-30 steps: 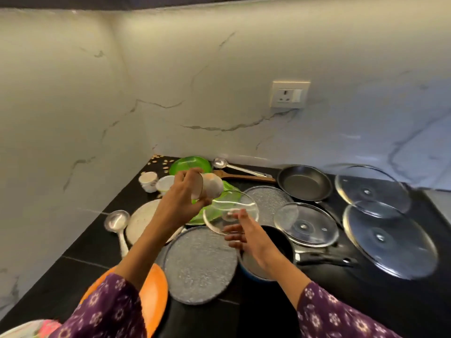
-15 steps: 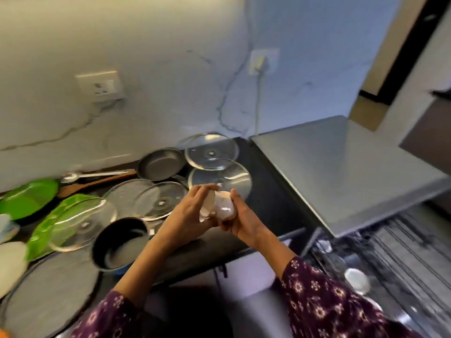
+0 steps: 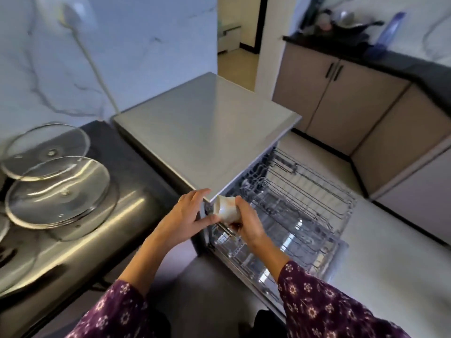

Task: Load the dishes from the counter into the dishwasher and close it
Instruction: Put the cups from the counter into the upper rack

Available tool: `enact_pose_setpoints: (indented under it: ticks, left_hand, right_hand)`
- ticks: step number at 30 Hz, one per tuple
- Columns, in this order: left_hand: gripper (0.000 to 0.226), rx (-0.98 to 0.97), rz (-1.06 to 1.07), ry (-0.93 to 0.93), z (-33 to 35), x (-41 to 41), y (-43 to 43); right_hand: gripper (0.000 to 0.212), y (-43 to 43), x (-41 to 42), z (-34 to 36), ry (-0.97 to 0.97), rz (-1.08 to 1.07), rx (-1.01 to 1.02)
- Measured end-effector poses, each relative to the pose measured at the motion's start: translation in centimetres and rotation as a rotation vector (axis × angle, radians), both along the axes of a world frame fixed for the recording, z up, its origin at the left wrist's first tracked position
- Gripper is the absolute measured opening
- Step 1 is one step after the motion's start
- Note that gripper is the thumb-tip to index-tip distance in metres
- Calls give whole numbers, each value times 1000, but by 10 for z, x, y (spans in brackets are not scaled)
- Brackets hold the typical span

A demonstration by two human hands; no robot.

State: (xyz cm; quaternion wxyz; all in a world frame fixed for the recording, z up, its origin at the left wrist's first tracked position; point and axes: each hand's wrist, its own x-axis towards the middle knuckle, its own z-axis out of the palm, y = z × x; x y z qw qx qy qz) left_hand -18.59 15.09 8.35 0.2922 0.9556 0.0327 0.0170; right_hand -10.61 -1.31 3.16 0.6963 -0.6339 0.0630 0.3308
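A small white cup point(image 3: 226, 208) lies on its side between my two hands, just in front of the dishwasher's near corner. My right hand point(image 3: 246, 222) grips it from the right, fingers curled round its body. My left hand point(image 3: 186, 213) touches its rim side with thumb and fingertips. The dishwasher point(image 3: 207, 128) stands open with a steel top; its upper wire rack point(image 3: 305, 189) and lower rack point(image 3: 275, 250) are pulled out to the right of my hands. The racks look mostly bare.
Two glass lids point(image 3: 58, 191) lie overlapping on the black counter point(image 3: 122, 157) at the left. A white cable point(image 3: 92, 62) runs down the marble wall. Beige cabinets point(image 3: 341, 93) and another counter stand across the floor at the right.
The view has swung right from the dish-covered counter to the open dishwasher. The cup travelled with both hands from above the counter to the dishwasher's corner, and my right hand now holds it.
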Motion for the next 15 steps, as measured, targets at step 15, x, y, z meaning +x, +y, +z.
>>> enact_pose_setpoints:
  ticks: [15]
  left_hand:
    - [54, 447, -207, -108, -65, 165, -31]
  right_hand:
    - [56, -126, 111, -104, -314, 28, -665]
